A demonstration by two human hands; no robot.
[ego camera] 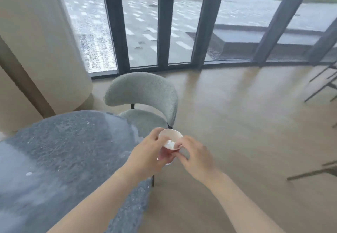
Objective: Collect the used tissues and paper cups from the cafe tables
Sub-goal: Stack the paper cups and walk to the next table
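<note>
White paper forms the small cup [170, 138] held just below the middle of the frame, out past the edge of the table and above the wooden floor [246, 123]. The left hand [149, 157] wraps its fingers around the cup's side from the left, thumb up near the rim, so the cup tilts with its open mouth towards the camera. The right hand [196, 157] comes in from the right with its fingertips pinched at the rim, touching a crumpled white tissue [170, 143] that sits inside the cup's mouth; whether those fingers grip the tissue or only press on it cannot be told. The grey speckled table [63, 150] fills the lower left of the frame, with a small white scrap [28, 173] lying on it near the left edge. A pale grey upholstered chair [144, 94] stands just beyond the table, at centre. Dark-framed windows [164, 22] span the top, and a cream curtain [42, 41] hangs at upper left.
</note>
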